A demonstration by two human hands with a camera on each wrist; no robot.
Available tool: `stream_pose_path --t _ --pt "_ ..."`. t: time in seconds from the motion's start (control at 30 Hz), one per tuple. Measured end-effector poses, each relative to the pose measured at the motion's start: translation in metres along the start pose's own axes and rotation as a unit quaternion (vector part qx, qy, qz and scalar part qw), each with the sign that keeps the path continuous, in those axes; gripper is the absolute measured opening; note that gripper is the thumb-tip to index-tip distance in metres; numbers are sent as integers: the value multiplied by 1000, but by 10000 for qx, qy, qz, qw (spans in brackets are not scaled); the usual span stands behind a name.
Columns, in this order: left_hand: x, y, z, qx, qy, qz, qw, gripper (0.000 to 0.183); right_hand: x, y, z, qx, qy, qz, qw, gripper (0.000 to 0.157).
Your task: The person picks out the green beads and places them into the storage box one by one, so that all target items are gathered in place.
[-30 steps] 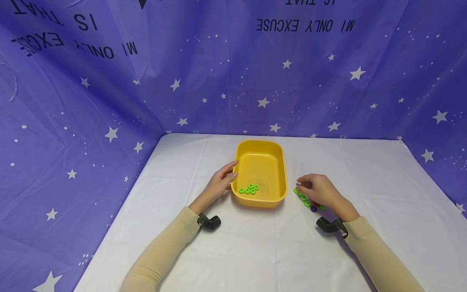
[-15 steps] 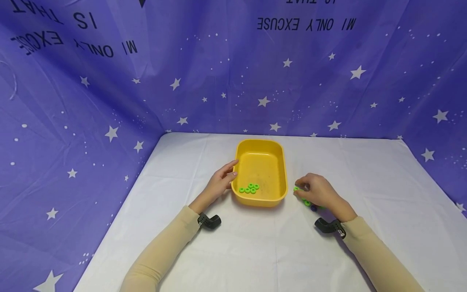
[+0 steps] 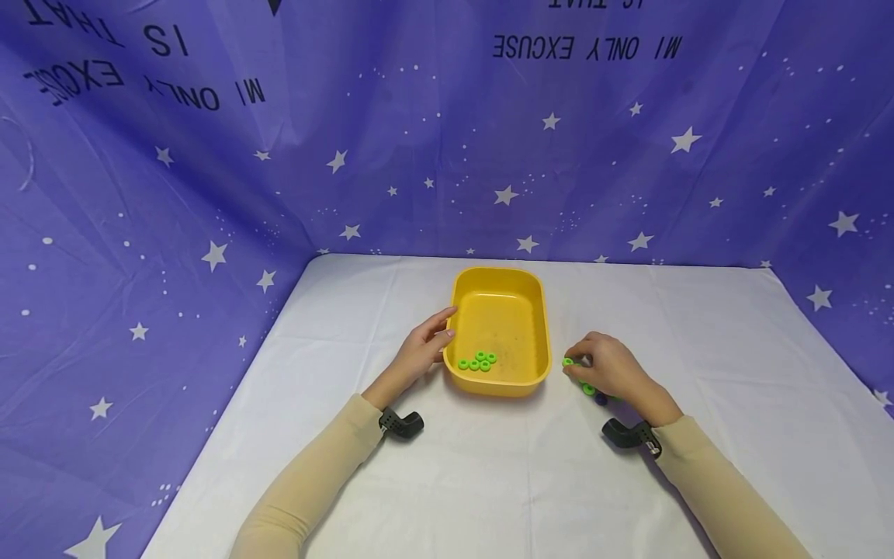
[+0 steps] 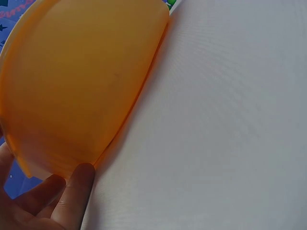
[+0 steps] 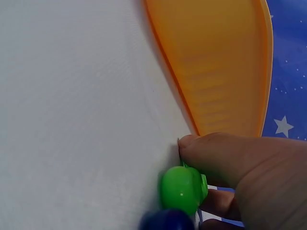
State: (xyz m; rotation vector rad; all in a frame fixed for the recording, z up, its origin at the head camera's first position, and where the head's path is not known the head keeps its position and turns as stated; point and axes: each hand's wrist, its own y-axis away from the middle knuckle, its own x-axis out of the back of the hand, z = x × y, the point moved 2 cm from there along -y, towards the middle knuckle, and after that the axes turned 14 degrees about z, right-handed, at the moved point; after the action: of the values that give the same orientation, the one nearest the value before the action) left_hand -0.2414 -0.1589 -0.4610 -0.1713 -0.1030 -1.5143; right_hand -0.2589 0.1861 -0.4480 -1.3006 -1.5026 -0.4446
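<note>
A yellow plastic tub [image 3: 497, 326] stands on the white table, with several small green ring-shaped beads [image 3: 481, 357] at its near left inside. My left hand [image 3: 419, 347] rests against the tub's left side, thumb and index tips at the rim; the left wrist view has other fingers low on the outer wall [image 4: 81, 86]. To the right of the tub, my right hand [image 3: 609, 366] is down at the table, pinching a green bead [image 3: 567, 362] between thumb and index finger. Another green bead [image 5: 180, 189] and a dark blue bead [image 3: 601, 399] lie beneath this hand, which hides part of the pile.
White cloth [image 3: 475, 481] covers the table. A purple curtain [image 3: 447, 155] with stars hangs along the back and both sides. Each wrist wears a black camera mount, the left one [image 3: 403, 425] beside the tub's near corner.
The right hand has come slightly left and lower, its thumb and index finger closing on the leftmost green bead. The left hand and the tub have stayed where they were.
</note>
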Motion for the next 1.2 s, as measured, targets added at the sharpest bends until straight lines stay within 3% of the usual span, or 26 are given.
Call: stream_pose_path --t 0.63,0.93,1.2 --pt "1 -1 0 -26 47 -47 10000 52 16 -7 -3 -188 -377 15 9991 29" --pt "1 0 0 18 6 7 10000 51 30 -18 -12 138 -526 656 9964 26" --pt "2 0 -1 41 20 -16 10000 51 31 -31 -28 113 -819 802 9933 24"
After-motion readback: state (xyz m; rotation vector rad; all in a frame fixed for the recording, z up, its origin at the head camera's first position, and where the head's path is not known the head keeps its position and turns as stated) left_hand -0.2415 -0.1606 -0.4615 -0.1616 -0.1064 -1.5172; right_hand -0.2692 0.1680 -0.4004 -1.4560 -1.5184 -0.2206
